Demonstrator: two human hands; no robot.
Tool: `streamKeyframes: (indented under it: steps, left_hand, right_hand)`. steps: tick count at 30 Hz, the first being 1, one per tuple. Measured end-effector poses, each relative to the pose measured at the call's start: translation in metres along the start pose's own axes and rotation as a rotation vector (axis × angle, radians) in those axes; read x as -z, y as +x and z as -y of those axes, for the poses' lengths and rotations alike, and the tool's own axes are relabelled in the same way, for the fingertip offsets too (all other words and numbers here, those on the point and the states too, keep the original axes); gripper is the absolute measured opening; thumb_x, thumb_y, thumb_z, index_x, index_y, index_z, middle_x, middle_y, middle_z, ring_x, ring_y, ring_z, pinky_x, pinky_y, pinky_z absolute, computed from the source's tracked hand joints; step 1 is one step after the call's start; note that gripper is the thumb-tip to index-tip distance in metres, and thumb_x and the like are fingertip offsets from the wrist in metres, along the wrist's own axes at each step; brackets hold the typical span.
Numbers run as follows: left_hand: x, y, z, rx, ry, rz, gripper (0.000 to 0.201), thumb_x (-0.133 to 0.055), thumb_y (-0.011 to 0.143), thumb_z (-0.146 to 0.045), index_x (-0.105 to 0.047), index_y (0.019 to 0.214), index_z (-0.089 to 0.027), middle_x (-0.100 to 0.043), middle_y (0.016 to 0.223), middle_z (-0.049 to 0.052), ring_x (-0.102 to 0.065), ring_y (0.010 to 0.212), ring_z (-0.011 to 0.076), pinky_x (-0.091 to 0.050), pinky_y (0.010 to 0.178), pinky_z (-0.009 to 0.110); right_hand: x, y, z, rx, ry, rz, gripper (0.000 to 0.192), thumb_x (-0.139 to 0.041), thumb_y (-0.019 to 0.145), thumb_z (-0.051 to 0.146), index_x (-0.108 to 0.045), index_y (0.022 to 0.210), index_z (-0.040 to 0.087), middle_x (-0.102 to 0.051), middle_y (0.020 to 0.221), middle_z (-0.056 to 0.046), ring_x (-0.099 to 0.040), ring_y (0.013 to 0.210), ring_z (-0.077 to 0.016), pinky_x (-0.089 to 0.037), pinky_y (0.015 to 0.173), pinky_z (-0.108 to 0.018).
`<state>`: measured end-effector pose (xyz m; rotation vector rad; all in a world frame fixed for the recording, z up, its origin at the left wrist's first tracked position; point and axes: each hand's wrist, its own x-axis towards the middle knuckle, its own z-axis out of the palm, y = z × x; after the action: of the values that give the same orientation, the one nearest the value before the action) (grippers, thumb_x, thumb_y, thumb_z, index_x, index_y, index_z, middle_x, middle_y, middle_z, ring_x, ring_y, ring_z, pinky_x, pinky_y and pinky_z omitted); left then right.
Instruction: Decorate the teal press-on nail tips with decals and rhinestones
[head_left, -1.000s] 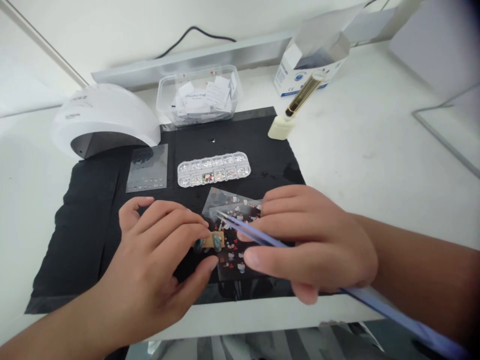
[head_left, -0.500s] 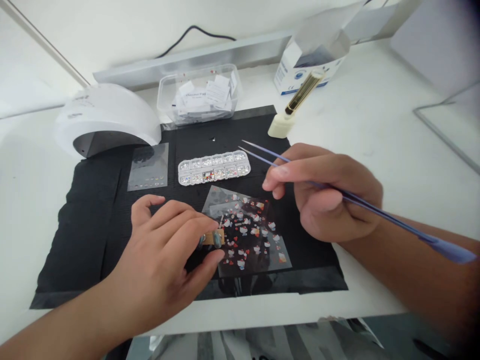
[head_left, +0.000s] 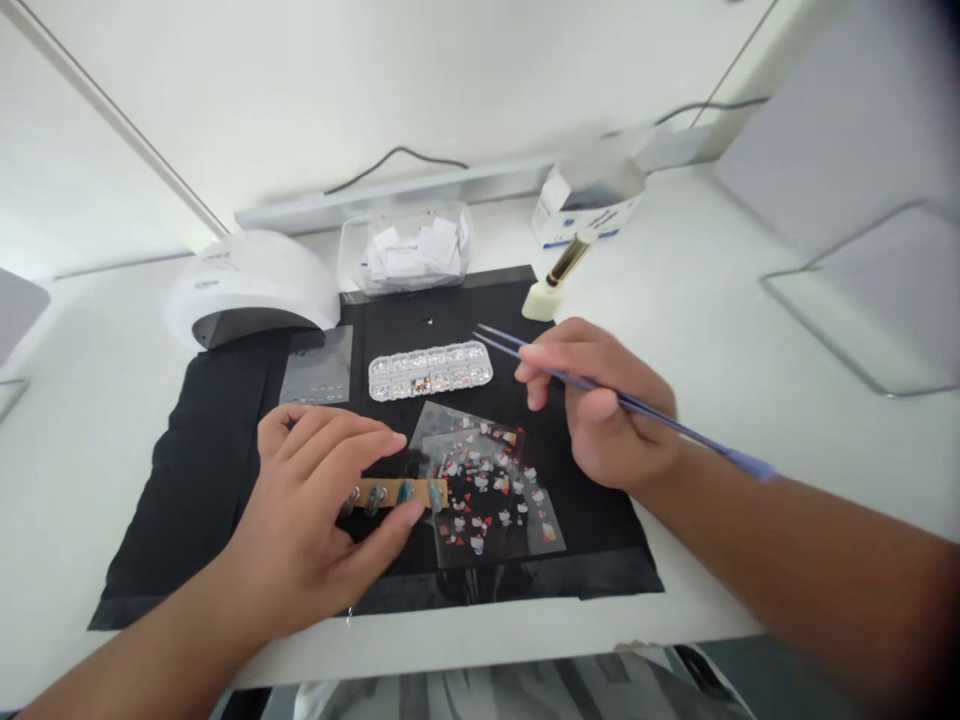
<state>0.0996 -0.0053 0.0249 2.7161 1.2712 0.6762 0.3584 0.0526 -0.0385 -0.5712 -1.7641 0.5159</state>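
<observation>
My left hand [head_left: 315, 500] arches over a narrow wooden strip [head_left: 394, 492] that carries several dark bluish press-on nails [head_left: 406, 491]. Its thumb and index finger are apart, the thumb close to the strip's near edge; whether it touches I cannot tell. Part of the strip is hidden under the palm. Purple tweezers [head_left: 652, 408] are gripped in my right hand [head_left: 615, 400], their two tips slightly apart above the mat, near a clear compartment case [head_left: 430, 370] of small gems. Clear sheets of cartoon cat stickers [head_left: 487, 490] lie by the strip's right end.
A black mat [head_left: 217, 450] covers the work area. At its back stand a white nail lamp [head_left: 255, 285], a plastic tub of white packets [head_left: 405, 250], a polish bottle [head_left: 551, 285] and an opened box [head_left: 592, 210]. Another clear sheet [head_left: 319, 365] lies before the lamp.
The camera view has shifted, so the scene sits lower at the back. My left index finger has lifted away from the strip, exposing more nails. My right hand still holds the tweezers.
</observation>
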Motion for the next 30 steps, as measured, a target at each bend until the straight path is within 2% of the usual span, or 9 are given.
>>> streamKeyframes:
  steps: [2,5,9,12,15,17,19,23,30]
  left_hand:
    - [0.005,-0.001,0.007,0.005,0.011,-0.033,0.027,-0.064,0.084,-0.021,-0.053,0.108,-0.020,-0.065,0.099,0.006,-0.060,0.092,0.0233,-0.038,0.089,0.047]
    - [0.018,-0.002,0.019,0.009,0.017,-0.039,0.023,-0.064,0.085,-0.024,-0.055,0.106,-0.021,-0.065,0.102,0.005,-0.060,0.094,0.0223,-0.043,0.087,0.042]
    - [0.043,0.006,0.039,0.166,-0.001,0.124,0.021,-0.057,0.090,-0.040,-0.058,0.103,-0.023,-0.065,0.102,0.002,-0.062,0.086,0.0201,-0.048,0.077,0.036]
    - [0.051,0.029,0.057,0.245,-0.058,0.200,0.025,-0.056,0.089,-0.045,-0.061,0.100,-0.023,-0.064,0.100,0.003,-0.060,0.075,0.0165,-0.046,0.062,0.028]
    - [0.039,0.063,0.075,0.084,-0.182,0.300,0.021,-0.055,0.090,-0.036,-0.062,0.102,-0.021,-0.063,0.102,0.004,-0.060,0.083,0.0168,-0.047,0.065,0.027]
    - [0.021,0.084,0.084,-0.098,-0.263,0.377,0.016,-0.056,0.089,-0.028,-0.065,0.099,-0.019,-0.064,0.102,0.005,-0.059,0.092,0.0182,-0.048,0.074,0.028]
    - [0.001,0.097,0.089,-0.192,-0.310,0.441,0.016,-0.059,0.087,-0.023,-0.066,0.101,-0.019,-0.065,0.103,0.005,-0.059,0.093,0.0179,-0.048,0.082,0.031]
    - [-0.027,0.101,0.093,-0.317,-0.361,0.490,0.012,-0.061,0.086,-0.021,-0.069,0.096,-0.019,-0.066,0.099,0.005,-0.055,0.095,0.0190,-0.046,0.085,0.031]
    - [-0.033,0.094,0.096,-0.444,-0.244,0.425,0.015,-0.054,0.092,-0.023,-0.068,0.090,-0.021,-0.067,0.102,0.004,-0.052,0.092,0.0208,-0.040,0.083,0.037]
  right_hand:
    - [-0.004,0.002,-0.001,-0.003,0.101,-0.117,0.039,-0.045,0.095,0.044,-0.065,0.119,0.020,-0.060,0.088,-0.006,-0.056,0.065,-0.0141,-0.050,0.057,-0.033]
    - [-0.005,0.006,0.003,-0.068,0.198,-0.159,0.034,-0.053,0.092,0.041,-0.068,0.115,0.022,-0.062,0.088,-0.006,-0.057,0.063,-0.0140,-0.050,0.058,-0.034]
    - [0.003,0.017,0.020,-0.097,0.235,-0.127,0.030,-0.044,0.097,0.031,-0.067,0.113,0.022,-0.062,0.084,-0.005,-0.061,0.066,-0.0160,-0.050,0.059,-0.035]
    - [0.009,0.035,0.034,-0.179,0.332,-0.111,0.022,-0.051,0.094,0.027,-0.069,0.107,0.024,-0.064,0.087,-0.005,-0.062,0.065,-0.0165,-0.050,0.055,-0.034]
    - [0.009,0.056,0.037,-0.206,0.379,-0.116,0.017,-0.058,0.091,0.027,-0.071,0.102,0.022,-0.066,0.086,-0.004,-0.062,0.063,-0.0161,-0.051,0.056,-0.035]
    - [0.005,0.065,0.032,-0.215,0.402,-0.146,0.016,-0.060,0.090,0.026,-0.071,0.100,0.022,-0.065,0.084,-0.004,-0.062,0.062,-0.0155,-0.051,0.057,-0.034]
    - [0.000,0.068,0.024,-0.227,0.420,-0.162,0.015,-0.060,0.089,0.024,-0.071,0.100,0.022,-0.064,0.082,-0.003,-0.063,0.062,-0.0152,-0.051,0.057,-0.034]
    - [-0.008,0.060,0.005,-0.264,0.452,-0.155,0.016,-0.059,0.089,0.022,-0.070,0.102,0.022,-0.063,0.086,-0.003,-0.063,0.064,-0.0151,-0.051,0.059,-0.034]
    - [-0.014,0.037,-0.015,-0.397,0.503,-0.052,0.017,-0.056,0.092,0.020,-0.068,0.105,0.021,-0.062,0.083,-0.003,-0.061,0.067,-0.0139,-0.048,0.062,-0.032]
